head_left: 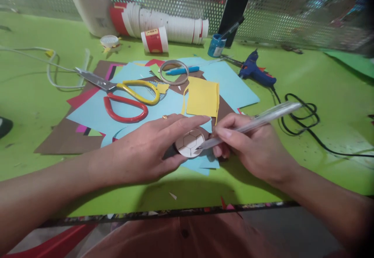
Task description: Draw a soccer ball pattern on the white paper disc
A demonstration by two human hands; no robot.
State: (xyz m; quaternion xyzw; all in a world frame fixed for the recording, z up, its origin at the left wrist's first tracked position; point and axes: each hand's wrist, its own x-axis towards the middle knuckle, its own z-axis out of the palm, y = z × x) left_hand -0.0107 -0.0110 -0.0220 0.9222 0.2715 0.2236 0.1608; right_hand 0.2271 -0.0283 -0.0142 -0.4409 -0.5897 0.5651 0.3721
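Two bare hands worked close together near the front edge of a green counter (32,94). Between them was a white round piece (191,142), its face marked with dark lines that formed a hexagon with spokes running outward. The left hand (156,145) held this piece, its grip closed about the rim, with the thumb at the lower left and the fingers stretched across the upper edge. The right hand (248,139) had its grip closed on a pale, translucent pen (263,117), which slanted up to the right while its dark tip met the face of the round piece; whether it was pressing, I could not tell.

Under and beyond the hands lay overlapping sheets of light blue paper (235,88) and brown paper (57,139). On these rested a yellow piece (202,99), a ring of tape (174,83) with a blue stick (191,70) lying across it, and large scissors (111,87) with one yellow and one red handle, beyond the left hand. To the right was a blue glue gun (257,71) with its black cord (324,146) looped nearby. Farther back stood a blue jar (216,47) and a dark upright slab (236,9), and to their left lay a row of stacked paper cups (169,26) with a single red-and-white cup (154,41) before it.
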